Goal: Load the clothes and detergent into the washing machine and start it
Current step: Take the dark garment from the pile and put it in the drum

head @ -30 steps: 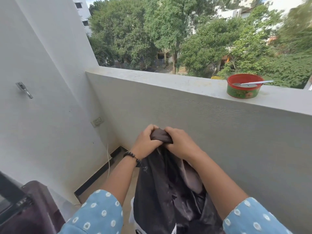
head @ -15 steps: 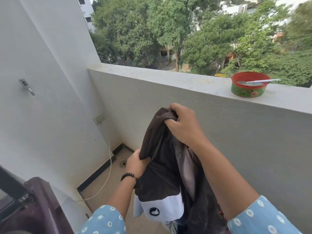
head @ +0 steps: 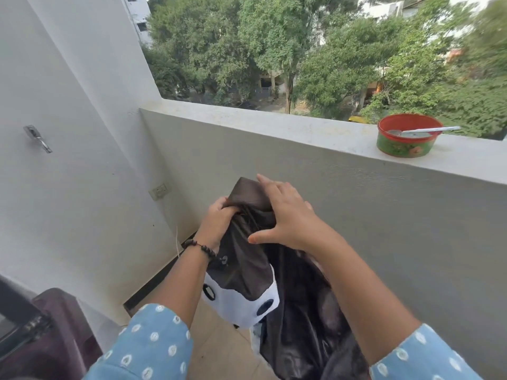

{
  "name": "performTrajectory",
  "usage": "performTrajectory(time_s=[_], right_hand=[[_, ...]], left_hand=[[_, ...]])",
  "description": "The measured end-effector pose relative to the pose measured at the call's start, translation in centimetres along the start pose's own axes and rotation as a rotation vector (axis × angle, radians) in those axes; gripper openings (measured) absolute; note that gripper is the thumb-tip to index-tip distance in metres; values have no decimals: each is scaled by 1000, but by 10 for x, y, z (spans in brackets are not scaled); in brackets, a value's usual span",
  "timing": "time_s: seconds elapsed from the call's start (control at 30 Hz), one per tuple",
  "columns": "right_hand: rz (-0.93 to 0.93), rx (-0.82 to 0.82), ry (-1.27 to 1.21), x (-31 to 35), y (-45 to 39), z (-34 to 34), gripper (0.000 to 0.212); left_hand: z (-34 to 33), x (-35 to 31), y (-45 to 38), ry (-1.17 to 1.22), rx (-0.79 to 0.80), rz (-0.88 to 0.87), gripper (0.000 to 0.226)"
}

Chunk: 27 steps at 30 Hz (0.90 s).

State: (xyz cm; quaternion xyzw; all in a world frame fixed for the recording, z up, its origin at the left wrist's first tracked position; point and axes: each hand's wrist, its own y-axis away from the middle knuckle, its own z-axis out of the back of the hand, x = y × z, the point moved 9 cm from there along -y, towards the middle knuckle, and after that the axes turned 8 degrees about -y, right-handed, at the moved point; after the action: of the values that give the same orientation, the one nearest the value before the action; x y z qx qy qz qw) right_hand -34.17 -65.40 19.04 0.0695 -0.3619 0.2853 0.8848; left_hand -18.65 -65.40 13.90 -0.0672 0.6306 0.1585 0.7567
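Here, at the centre of the frame, we see a dark garment [head: 247, 259] with a white patch (two dark spots on it) hanging in front of the balcony wall. The left hand [head: 219, 223] grips its bunched top, fingers curled round the cloth. The right hand [head: 288, 218] lies over the same top, its fingers straight and spread. At the lower left corner sits the washing machine [head: 46, 333]. At the upper right, a red bowl [head: 406, 138] with a spoon [head: 422, 130] stands on the ledge [head: 274, 127].
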Motion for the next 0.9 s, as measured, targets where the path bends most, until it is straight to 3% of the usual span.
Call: performTrajectory(time_s=[0.07,0.17,0.27,0.37,0.47,0.6,0.67,0.9], right_hand=[[21,-68,-35,1,-6,-14,99],[47,-268,-185,-9,-11,-5,46],[1,-369,-203,-26,-11,10,18],[-39,-442,-240,-33,-12,21,13],[-53,-510,-329,-34,-14,29,10],[-55,-572,-415,-32,-16,40,11],[-52,-574,-453,-31,-17,44,11],[-54,-563,-569,-37,-16,56,8]], left_hand=[[-16,-14,1,10,102,-16,30],[-26,-27,7,47,189,-49,50],[-21,-34,16,-134,179,-128,61],[-2,-36,31,-412,-57,-288,53],[-7,-25,62,-532,-232,-361,53],[-38,27,75,-709,-147,-211,111],[-43,53,70,-802,-100,-131,123],[-17,56,45,-740,-156,-212,76]])
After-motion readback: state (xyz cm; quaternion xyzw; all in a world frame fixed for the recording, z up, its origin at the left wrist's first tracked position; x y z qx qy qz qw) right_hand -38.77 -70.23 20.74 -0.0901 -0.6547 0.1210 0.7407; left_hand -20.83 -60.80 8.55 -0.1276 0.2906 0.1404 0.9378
